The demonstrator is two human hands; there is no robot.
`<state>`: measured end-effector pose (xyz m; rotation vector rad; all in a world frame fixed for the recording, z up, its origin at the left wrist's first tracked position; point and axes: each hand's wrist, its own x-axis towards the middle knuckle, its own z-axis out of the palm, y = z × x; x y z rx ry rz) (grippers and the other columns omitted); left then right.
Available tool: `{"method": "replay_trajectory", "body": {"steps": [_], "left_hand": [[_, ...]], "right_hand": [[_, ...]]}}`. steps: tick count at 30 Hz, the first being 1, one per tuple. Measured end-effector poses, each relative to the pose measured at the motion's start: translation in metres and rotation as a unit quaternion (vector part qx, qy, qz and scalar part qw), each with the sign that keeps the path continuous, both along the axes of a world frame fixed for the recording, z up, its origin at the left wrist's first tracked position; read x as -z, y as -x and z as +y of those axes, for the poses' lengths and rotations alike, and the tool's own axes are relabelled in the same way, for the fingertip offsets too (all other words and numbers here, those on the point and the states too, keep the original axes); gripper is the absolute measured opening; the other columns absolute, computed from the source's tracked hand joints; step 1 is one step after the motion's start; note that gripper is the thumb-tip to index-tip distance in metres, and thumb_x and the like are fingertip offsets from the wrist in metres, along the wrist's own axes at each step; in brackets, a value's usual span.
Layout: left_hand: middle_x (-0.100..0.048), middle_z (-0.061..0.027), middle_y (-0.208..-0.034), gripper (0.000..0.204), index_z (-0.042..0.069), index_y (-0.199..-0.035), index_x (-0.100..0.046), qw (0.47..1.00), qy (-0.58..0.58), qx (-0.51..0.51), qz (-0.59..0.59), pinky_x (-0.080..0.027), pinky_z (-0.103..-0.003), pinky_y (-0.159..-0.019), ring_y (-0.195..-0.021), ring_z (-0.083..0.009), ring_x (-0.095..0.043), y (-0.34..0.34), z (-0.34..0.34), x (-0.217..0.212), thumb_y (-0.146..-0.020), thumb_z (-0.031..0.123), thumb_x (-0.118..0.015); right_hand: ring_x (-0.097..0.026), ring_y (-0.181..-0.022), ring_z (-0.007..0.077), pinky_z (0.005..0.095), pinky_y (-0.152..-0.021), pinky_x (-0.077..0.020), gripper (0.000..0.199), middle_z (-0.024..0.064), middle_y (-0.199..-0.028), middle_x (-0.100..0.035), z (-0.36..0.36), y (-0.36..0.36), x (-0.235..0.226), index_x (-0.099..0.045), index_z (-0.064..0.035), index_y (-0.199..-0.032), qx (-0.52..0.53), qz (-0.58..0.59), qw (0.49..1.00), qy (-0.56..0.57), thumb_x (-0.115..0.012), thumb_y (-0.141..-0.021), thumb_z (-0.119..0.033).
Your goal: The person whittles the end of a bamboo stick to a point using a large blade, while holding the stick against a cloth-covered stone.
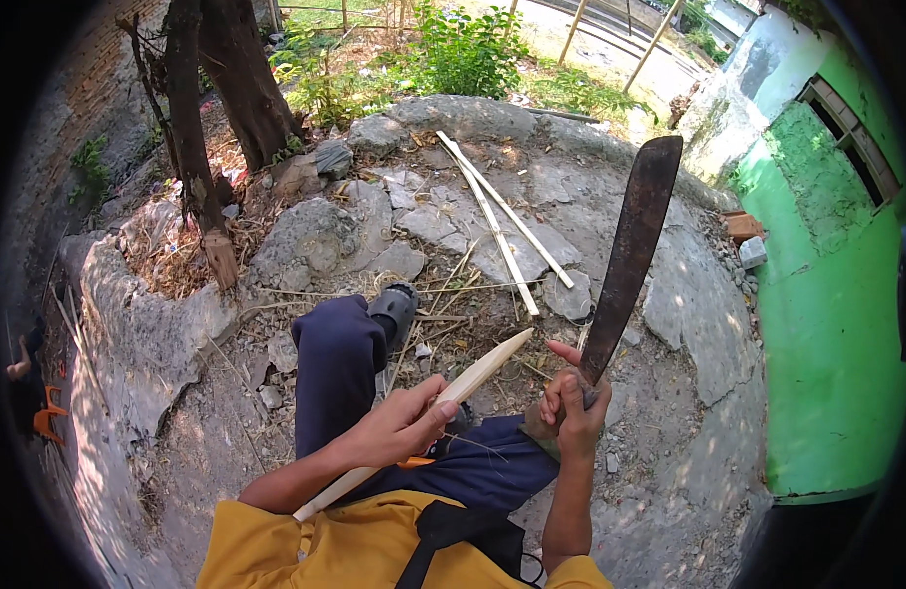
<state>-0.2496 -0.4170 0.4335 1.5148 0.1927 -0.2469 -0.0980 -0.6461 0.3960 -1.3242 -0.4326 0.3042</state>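
My left hand (406,424) is closed around a pale strip of split wood or bamboo (489,365). Its tapered tip points up and to the right, and the other end runs back under my left forearm to my shirt. In my right hand (575,407) is a machete (633,240), gripped by its handle, which my fingers mostly hide. The broad dark blade stands upright, leaning a little right, apart from the strip. My right index finger sticks out toward the strip's tip. Two more pale strips (499,236) lie crossed on the ground ahead.
My bent legs in dark trousers (327,368) and a dark shoe (394,306) are below. Cracked concrete slabs (703,324), stones and dry stalks cover the ground. Tree trunks (239,83) stand at far left, a green wall (831,363) at right. Another person (26,368) is at the left edge.
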Motion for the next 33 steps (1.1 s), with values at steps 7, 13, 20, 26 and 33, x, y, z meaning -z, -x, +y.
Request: {"method": "replay_trajectory", "body": {"steps": [7, 13, 20, 26, 33], "left_hand": [[-0.054, -0.0061, -0.061, 0.024, 0.002, -0.102, -0.056, 0.966, -0.194, -0.135, -0.107, -0.036, -0.032, -0.051, -0.051, -0.0134, -0.048, 0.015, 0.070, -0.050, -0.109, 0.024, -0.060], [-0.050, -0.0011, -0.068, 0.037, -0.001, -0.109, -0.059, 0.904, -0.404, -0.135, -0.042, -0.039, -0.036, -0.058, -0.061, -0.0133, -0.046, -0.071, 0.185, 0.006, -0.111, 0.036, -0.055], [-0.057, -0.0045, -0.073, 0.066, 0.001, -0.100, -0.061, 0.945, -0.279, -0.082, 0.151, -0.045, -0.037, -0.053, -0.057, -0.0164, -0.053, -0.209, 0.263, 0.213, -0.104, 0.067, -0.053], [-0.043, 0.0043, -0.058, 0.071, 0.010, -0.084, -0.052, 0.960, -0.112, -0.057, 0.250, -0.036, -0.032, -0.040, -0.045, -0.0107, -0.043, -0.279, 0.300, 0.381, -0.098, 0.080, -0.049], [-0.063, -0.0082, -0.070, 0.063, 0.002, -0.110, -0.064, 0.957, -0.232, -0.113, 0.134, -0.049, -0.044, -0.059, -0.061, -0.0255, -0.060, -0.287, 0.301, 0.464, -0.105, 0.064, -0.053]], "right_hand": [[-0.041, -0.049, 0.0059, 0.0236, -0.045, -0.0363, 0.054, -0.0015, -0.062, -0.045, 0.016, -0.016, 0.000, -0.047, 0.0037, -0.150, 0.026, 0.009, 1.000, 0.015, -0.061, -0.108, -0.027], [-0.048, -0.053, 0.0047, 0.0227, -0.044, -0.0387, 0.045, -0.0024, -0.070, -0.051, 0.059, -0.069, 0.040, -0.051, -0.0037, -0.147, 0.064, 0.085, 0.992, 0.067, -0.063, -0.106, -0.017], [-0.047, -0.046, 0.0053, 0.0248, -0.042, -0.0392, 0.043, -0.0034, -0.063, -0.052, 0.136, -0.136, 0.159, -0.054, -0.0032, -0.143, 0.054, 0.133, 0.970, 0.194, -0.065, -0.104, -0.016], [-0.054, -0.049, 0.0081, 0.0280, -0.045, -0.0412, 0.041, -0.0012, -0.064, -0.058, 0.207, -0.184, 0.293, -0.060, -0.0014, -0.137, 0.020, 0.149, 0.948, 0.279, -0.069, -0.100, -0.018], [-0.055, -0.052, 0.0069, 0.0277, -0.049, -0.0426, 0.044, -0.0024, -0.063, -0.057, 0.264, -0.204, 0.367, -0.060, -0.0045, -0.139, -0.072, 0.195, 0.927, 0.314, -0.069, -0.101, -0.023]]}}
